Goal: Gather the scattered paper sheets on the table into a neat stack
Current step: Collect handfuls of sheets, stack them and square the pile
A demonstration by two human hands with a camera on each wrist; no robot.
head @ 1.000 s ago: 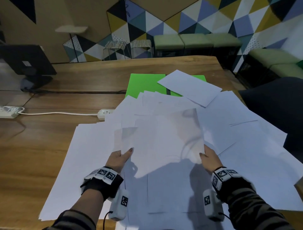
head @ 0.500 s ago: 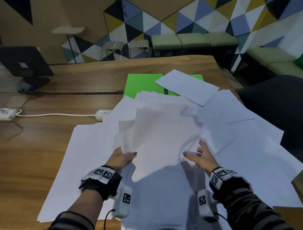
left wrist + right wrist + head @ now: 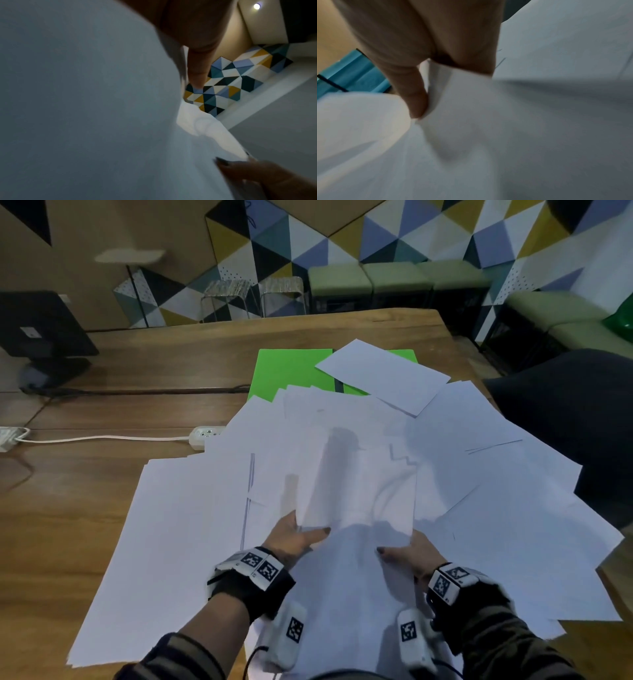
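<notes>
Several white paper sheets (image 3: 178, 542) lie fanned across the wooden table (image 3: 68, 508). A bunch of sheets (image 3: 356, 491) is raised upright between both hands near the table's front. My left hand (image 3: 294, 537) grips its lower left edge, thumb over the front. My right hand (image 3: 409, 556) grips the lower right corner. In the left wrist view the held paper (image 3: 85, 94) fills the frame, with a finger (image 3: 197, 65) behind it. The right wrist view shows a thumb (image 3: 412, 92) pinching folded sheets (image 3: 462, 108).
A green folder (image 3: 291, 371) lies under the far sheets, one loose sheet (image 3: 383, 374) across it. A white power strip (image 3: 202, 436) and cable sit left of the pile. A dark monitor (image 3: 37, 333) stands far left; a dark chair (image 3: 568, 412) is at the right edge.
The hands have drawn closer together, pulling the held sheets into a narrower, more upright bunch. The right hand moved from the sheet's side to its lower right corner.
</notes>
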